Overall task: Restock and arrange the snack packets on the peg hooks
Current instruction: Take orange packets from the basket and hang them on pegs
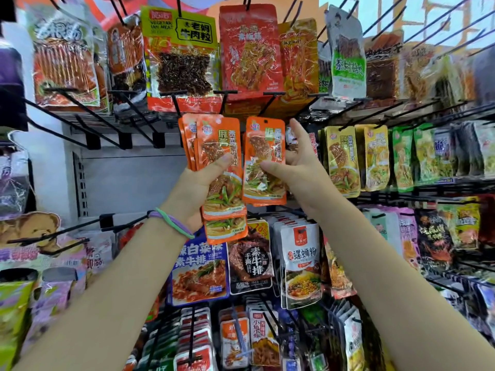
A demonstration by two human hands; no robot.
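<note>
A wall rack of black peg hooks (88,108) fills the frame. Large red and green snack packets (182,54) hang along the top row, yellow packets (342,162) at middle right, and blue and white pouches (199,269) crowd the lower centre.

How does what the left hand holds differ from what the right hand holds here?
The left hand grips a fanned stack of orange packets, several deep; the right hand pinches a thinner orange bunch, its hang hole showing at the top. The left stack hangs lower, with packets trailing below the palm; the right bunch sits higher and squarer. Both show the same orange design with a noodle picture.
</note>
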